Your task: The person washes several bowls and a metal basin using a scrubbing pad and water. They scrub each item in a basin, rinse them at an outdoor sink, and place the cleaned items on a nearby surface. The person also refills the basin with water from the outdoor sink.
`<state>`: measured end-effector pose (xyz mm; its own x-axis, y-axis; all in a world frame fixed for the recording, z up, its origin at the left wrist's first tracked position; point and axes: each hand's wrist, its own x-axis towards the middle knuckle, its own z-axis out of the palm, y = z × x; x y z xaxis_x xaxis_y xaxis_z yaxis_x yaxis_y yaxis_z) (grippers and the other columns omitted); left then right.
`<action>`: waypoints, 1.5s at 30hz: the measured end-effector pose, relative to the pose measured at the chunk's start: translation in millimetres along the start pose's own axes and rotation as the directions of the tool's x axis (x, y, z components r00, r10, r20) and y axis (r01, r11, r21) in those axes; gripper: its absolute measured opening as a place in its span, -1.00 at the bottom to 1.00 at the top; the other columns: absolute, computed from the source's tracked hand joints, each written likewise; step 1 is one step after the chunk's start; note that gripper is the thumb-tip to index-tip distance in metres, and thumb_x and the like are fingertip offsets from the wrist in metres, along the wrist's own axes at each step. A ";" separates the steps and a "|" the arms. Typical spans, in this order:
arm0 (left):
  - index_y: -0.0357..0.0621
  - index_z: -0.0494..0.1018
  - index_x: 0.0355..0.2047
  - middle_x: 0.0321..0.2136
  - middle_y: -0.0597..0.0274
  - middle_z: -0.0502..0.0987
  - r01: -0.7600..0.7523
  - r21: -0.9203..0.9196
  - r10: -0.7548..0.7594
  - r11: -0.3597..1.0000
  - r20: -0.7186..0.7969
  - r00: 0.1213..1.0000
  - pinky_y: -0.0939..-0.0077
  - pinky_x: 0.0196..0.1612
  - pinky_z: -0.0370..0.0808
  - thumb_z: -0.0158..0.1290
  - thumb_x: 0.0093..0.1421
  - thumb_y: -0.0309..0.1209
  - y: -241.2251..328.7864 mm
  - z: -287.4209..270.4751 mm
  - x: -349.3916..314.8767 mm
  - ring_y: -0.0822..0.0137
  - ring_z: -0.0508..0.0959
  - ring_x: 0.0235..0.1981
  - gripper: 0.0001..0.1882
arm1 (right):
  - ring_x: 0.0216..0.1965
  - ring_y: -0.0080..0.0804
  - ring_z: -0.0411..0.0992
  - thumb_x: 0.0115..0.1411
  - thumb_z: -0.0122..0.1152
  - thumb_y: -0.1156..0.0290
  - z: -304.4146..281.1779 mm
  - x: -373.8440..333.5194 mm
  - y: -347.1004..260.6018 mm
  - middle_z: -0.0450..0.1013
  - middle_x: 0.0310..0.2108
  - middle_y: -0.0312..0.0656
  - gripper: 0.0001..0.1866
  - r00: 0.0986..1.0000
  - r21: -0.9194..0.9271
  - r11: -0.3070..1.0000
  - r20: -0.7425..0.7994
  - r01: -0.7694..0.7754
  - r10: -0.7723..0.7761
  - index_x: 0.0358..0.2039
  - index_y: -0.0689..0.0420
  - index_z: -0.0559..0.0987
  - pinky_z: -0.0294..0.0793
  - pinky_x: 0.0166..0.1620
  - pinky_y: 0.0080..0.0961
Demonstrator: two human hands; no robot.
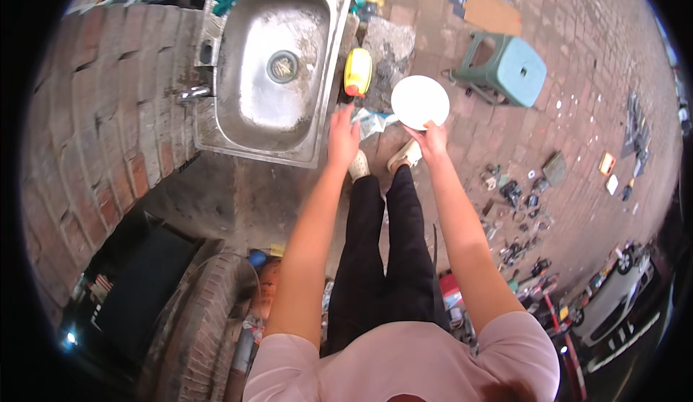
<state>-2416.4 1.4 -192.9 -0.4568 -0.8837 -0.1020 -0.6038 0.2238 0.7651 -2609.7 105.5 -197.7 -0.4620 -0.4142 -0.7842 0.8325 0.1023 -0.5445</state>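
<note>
My right hand (432, 139) grips the near edge of a round white plate (419, 101), held out in front of me to the right of the sink. My left hand (343, 133) reaches toward the right rim of a worn steel sink (317, 77), fingers loosely together with nothing seen in them. Just beyond it a yellow bottle (358, 71) with a red cap lies beside the sink. A bluish-white plastic wrapper (374, 122) lies between my two hands.
A tap (193, 94) juts from the brick wall (108, 106) at the sink's left side. A green plastic stool (505, 68) stands on the brick paving at the right. Several small metal parts (520, 200) lie scattered on the ground.
</note>
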 end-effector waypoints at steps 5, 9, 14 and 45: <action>-0.20 0.21 0.11 -0.17 -0.04 0.45 0.200 -0.039 -0.200 0.979 0.019 0.980 0.39 -0.12 0.40 0.05 0.10 -0.41 -74.3 35.3 53.6 0.24 0.47 -0.21 -0.45 | -0.07 -0.10 0.36 0.02 -0.14 0.64 19.2 15.7 87.3 0.20 -0.01 -0.02 -0.44 0.994 -0.171 0.985 -0.105 -0.039 0.022 0.09 0.16 0.10 0.59 -0.27 -0.23; -0.18 0.34 0.02 -0.23 0.24 0.50 0.414 -0.510 -0.359 0.754 0.208 0.910 0.59 -0.13 0.37 0.00 0.18 -0.42 -82.0 58.6 64.0 0.48 0.45 -0.23 -0.63 | -0.06 -0.17 0.35 0.02 -0.15 0.64 27.5 21.9 97.1 0.18 0.03 -0.04 -0.39 0.996 -0.193 0.980 -0.068 0.048 -0.062 0.14 0.12 0.07 0.58 -0.26 -0.30; -0.27 0.41 -0.10 -0.22 0.31 0.49 0.530 -0.695 -0.473 0.486 0.300 0.828 0.63 -0.07 0.35 -0.03 0.16 -0.57 -71.6 59.9 66.7 0.49 0.45 -0.21 -0.73 | -0.02 -0.27 0.32 0.00 -0.14 0.64 33.2 28.9 97.2 0.18 0.05 -0.09 -0.35 0.994 -0.246 0.965 -0.040 0.086 -0.099 0.17 0.11 0.06 0.55 -0.24 -0.40; -0.16 0.26 0.06 -0.22 0.37 0.46 0.469 -0.768 -0.699 0.437 0.039 0.714 0.58 -0.25 0.35 0.05 0.15 -0.23 -73.4 72.1 -1.7 0.53 0.40 -0.24 -0.50 | -0.05 -0.17 0.35 0.04 -0.13 0.63 26.7 -6.8 65.0 0.22 0.00 -0.08 -0.44 0.998 -0.256 0.965 0.002 -0.054 0.057 0.10 0.12 0.11 0.58 -0.25 -0.31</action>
<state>-2418.4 16.2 -294.7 0.0703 -0.7716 -0.6322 0.0236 -0.6323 0.7744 -2544.3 90.8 -219.9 -0.4137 -0.4093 -0.8132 0.7500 0.3531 -0.5593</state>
